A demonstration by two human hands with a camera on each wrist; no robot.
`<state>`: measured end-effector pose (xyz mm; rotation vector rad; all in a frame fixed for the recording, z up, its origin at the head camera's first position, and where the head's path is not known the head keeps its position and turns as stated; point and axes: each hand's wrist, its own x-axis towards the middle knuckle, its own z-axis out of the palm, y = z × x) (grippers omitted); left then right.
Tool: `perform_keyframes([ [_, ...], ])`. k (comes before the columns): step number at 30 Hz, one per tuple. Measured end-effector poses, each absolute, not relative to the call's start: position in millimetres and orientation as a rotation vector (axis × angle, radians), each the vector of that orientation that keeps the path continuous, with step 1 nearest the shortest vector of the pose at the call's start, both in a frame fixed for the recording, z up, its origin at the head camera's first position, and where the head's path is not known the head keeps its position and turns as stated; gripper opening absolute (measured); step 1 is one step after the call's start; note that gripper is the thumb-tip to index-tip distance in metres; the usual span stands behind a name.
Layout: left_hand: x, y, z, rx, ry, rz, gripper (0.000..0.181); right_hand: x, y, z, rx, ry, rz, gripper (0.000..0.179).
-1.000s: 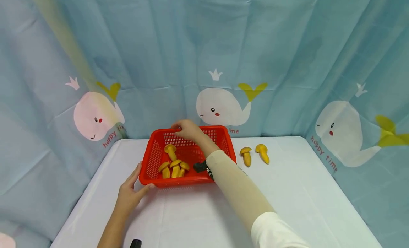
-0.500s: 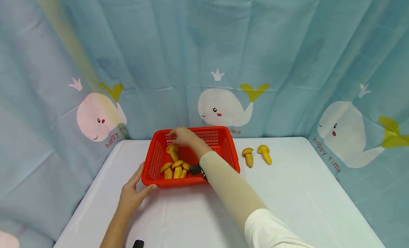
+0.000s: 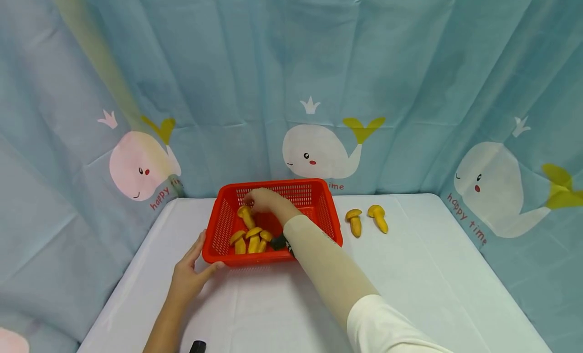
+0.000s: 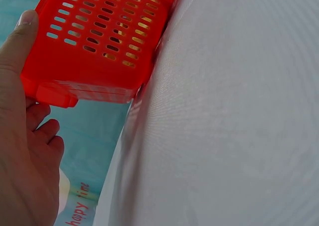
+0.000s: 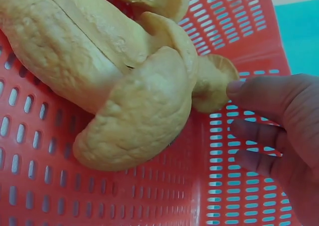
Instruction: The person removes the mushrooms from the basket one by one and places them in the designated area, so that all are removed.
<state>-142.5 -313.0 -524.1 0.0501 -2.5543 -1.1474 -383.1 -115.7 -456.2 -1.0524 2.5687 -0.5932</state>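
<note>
A red perforated plastic basket [image 3: 246, 260] sits on the white table with several yellow-brown mushrooms in its left half. My left hand [image 3: 188, 274] grips the basket's front left corner, thumb on the front and fingers round the left side. Inside the basket, my right hand [image 3: 266, 200] is beside the mushroom [image 3: 246, 216] lying farthest back. Seen from the right wrist, the thumb tip [image 5: 236, 88] is right at the edge of a mushroom cap [image 5: 214, 84], and the other fingers are spread below it, loosely bent. Three mushrooms [image 3: 253, 239] stand by the front wall.
Two more mushrooms [image 3: 354, 222] [image 3: 378, 219] lie on the table to the basket's right. A blue curtain [image 3: 410, 90] with whale prints hangs behind and at both sides. A small black object [image 3: 198, 347] shows at the bottom beside the left forearm.
My right hand has come down from above the back rim into the basket, closer to the rear mushroom. The left hand stays on the corner, and the mushrooms have not moved.
</note>
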Motion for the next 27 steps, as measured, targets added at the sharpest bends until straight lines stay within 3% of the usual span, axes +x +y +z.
perform_keyframes([
  [27, -140.6, -310.8, -522.4, 0.043, -2.552, -1.158, 0.098, -382.7, -118.7, -464.4, -1.065, 2.598, -0.573, 0.031],
])
